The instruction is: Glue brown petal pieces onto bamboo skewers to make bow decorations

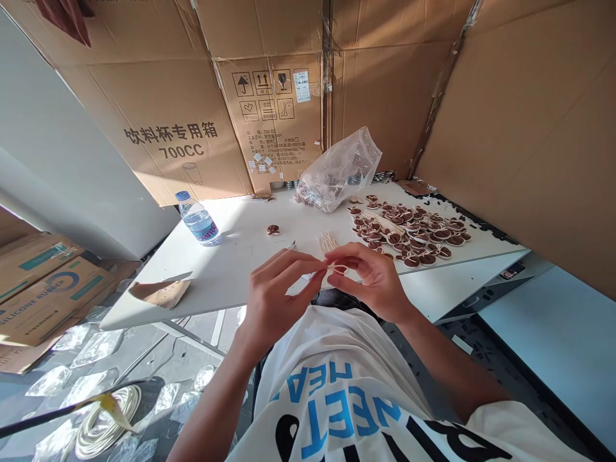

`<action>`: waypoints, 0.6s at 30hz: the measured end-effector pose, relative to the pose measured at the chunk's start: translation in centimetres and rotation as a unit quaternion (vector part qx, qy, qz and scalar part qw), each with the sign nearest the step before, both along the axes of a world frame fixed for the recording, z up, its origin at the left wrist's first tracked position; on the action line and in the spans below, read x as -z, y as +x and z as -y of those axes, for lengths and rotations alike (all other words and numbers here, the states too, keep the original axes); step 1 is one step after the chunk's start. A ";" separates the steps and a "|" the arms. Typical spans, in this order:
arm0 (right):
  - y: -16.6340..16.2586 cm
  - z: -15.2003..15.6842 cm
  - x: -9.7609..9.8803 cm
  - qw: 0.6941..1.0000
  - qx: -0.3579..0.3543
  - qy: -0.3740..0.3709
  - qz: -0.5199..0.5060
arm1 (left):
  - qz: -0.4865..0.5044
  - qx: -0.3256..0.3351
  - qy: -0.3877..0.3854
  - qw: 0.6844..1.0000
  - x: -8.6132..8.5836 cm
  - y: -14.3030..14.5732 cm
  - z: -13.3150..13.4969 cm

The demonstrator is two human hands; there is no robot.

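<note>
My left hand (276, 289) and my right hand (370, 276) meet above the near edge of the white table (231, 256). Both pinch a small pale piece with thin string loops (338, 268) between fingertips. Just beyond them lies a small bundle of pale sticks or strings (328, 242). A spread of several brown round pieces (409, 231) covers the table to the right. One single brown piece (273, 230) lies alone near the middle.
A water bottle (198, 220) lies at the table's left. A clear plastic bag (339, 170) of pieces sits at the back. Cardboard boxes (183, 128) wall the table. A brown paper scrap (161, 292) lies at the front left. More boxes (43, 282) and plastic wrap cover the floor at left.
</note>
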State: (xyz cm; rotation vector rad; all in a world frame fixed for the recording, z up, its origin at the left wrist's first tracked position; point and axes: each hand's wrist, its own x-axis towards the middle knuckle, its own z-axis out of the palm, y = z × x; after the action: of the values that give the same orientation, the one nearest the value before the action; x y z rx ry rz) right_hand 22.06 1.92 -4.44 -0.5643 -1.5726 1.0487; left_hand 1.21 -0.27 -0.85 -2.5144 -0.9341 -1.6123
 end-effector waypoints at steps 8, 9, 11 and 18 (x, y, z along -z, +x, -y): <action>-0.1 0.4 -0.1 0.992 0.069 0.094 0.039 | -0.016 -0.015 0.034 0.999 0.4 0.0 0.0; -0.1 0.4 -0.1 0.991 0.074 0.101 0.043 | -0.020 -0.018 0.038 0.999 0.4 0.0 0.0; -0.1 0.5 -0.2 0.988 0.084 0.117 0.049 | -0.026 -0.023 0.043 0.998 0.5 0.0 -0.1; -0.3 0.1 0.3 0.983 0.085 0.153 0.045 | -0.035 -0.020 0.021 0.999 0.6 0.1 -0.2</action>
State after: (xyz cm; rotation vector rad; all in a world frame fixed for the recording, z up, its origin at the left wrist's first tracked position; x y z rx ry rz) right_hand 21.79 1.81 -4.74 -0.5281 -1.6936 0.6441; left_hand 1.35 -0.08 -1.46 -2.4906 -0.9283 -1.5056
